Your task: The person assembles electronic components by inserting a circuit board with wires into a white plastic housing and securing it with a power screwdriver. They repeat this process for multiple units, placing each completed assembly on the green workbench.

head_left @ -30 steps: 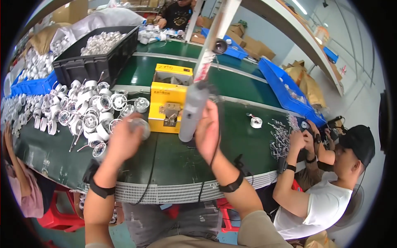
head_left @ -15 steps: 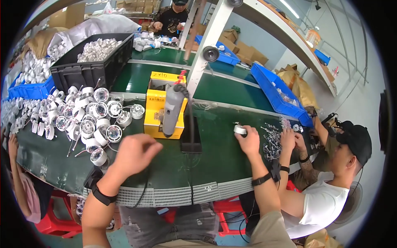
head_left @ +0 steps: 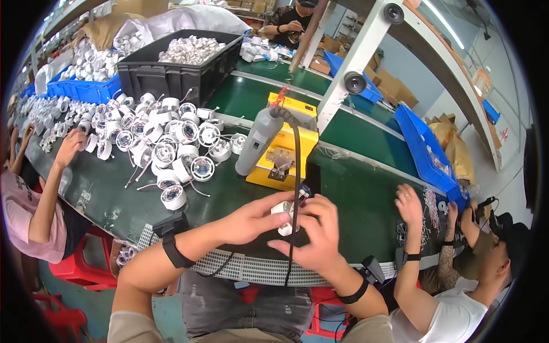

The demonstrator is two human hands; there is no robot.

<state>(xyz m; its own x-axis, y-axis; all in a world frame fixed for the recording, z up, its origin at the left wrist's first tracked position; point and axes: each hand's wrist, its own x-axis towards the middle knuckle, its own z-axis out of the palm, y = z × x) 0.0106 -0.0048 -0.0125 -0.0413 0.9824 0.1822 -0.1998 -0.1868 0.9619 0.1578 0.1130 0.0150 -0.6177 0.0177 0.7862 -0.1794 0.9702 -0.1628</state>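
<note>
Just above the near edge of the green bench (head_left: 357, 188), the person's left hand (head_left: 253, 220) was narrowed on a white round part (head_left: 281, 216), its thumb laid across the top, seemingly to keep the part steady close to the body and in plain sight. The right hand (head_left: 318, 233) was set opposite, fingers curled toward the part and thumb standing apart below; whether those fingertips pinched anything, I could not tell. A small dark piece (head_left: 305, 192) showed just above the right fingers, though I could not make out whether it was joined to the part.

A black cable (head_left: 297, 166) ran from the upper end of a grey cylindrical tool (head_left: 258, 143) down past the hands. The tool tilted in front of a yellow box-shaped machine (head_left: 300, 141), apparently hung there so that it stayed within reach. To the left lay a heap of similar white parts (head_left: 171, 146), some trailing wires, placed, I judged, for easy picking. Behind it stood a black crate (head_left: 154, 83), its high walls probably keeping the loose white pieces (head_left: 191, 50) together. On the right, a co-worker's hand (head_left: 408, 204) was raised near some thin wired pieces (head_left: 430, 201), well apart from the person's own.
</note>
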